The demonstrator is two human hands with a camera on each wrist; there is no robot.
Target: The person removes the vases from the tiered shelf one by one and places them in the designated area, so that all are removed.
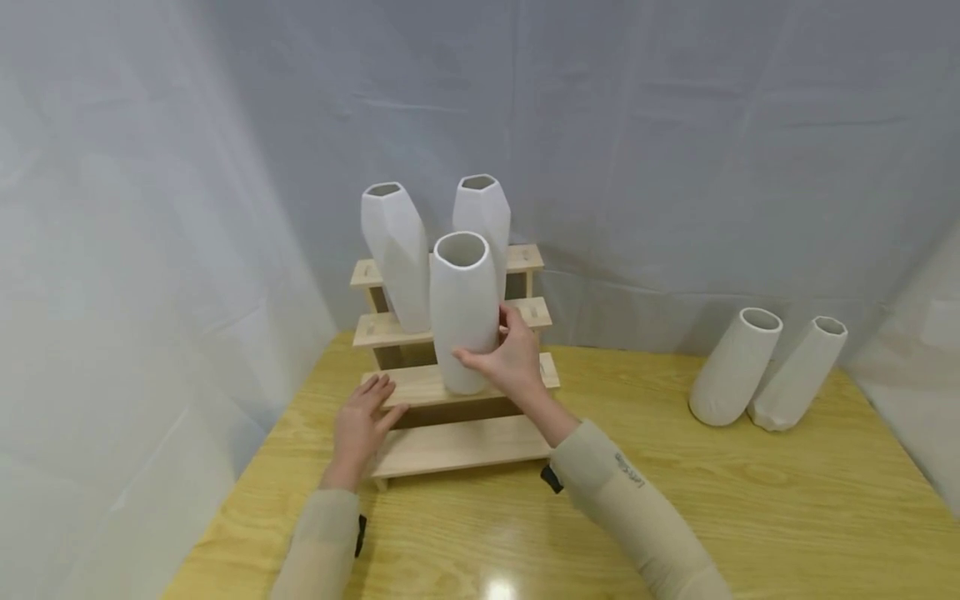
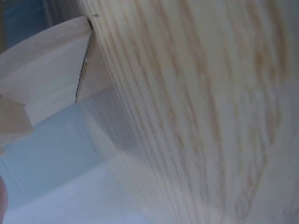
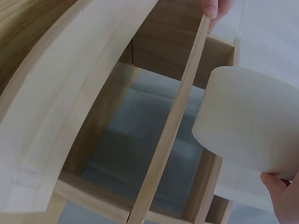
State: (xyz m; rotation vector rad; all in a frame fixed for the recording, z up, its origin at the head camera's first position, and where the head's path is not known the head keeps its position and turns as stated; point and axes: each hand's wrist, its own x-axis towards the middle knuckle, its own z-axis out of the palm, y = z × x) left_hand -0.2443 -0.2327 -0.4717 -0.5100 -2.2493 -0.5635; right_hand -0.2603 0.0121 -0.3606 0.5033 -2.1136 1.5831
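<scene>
White vase (image 1: 463,317) in the right grip (image 1: 513,358) at a wooden stand (image 1: 465,446)
The right grip grasps the vase low on its side, about upright over the second-lowest shelf (image 1: 408,385), near the back left corner of the tabletop (image 1: 637,517); I cannot tell whether the base touches; the left grip (image 1: 360,423) is unclenched, fingers resting on that shelf's left end; to do this well, I would keep the stand steady, seat the base fully inside the shelf's front edge and ease the fingers off only once it bears; the two faceted vases (image 1: 397,258) close behind could be knocked.
</scene>
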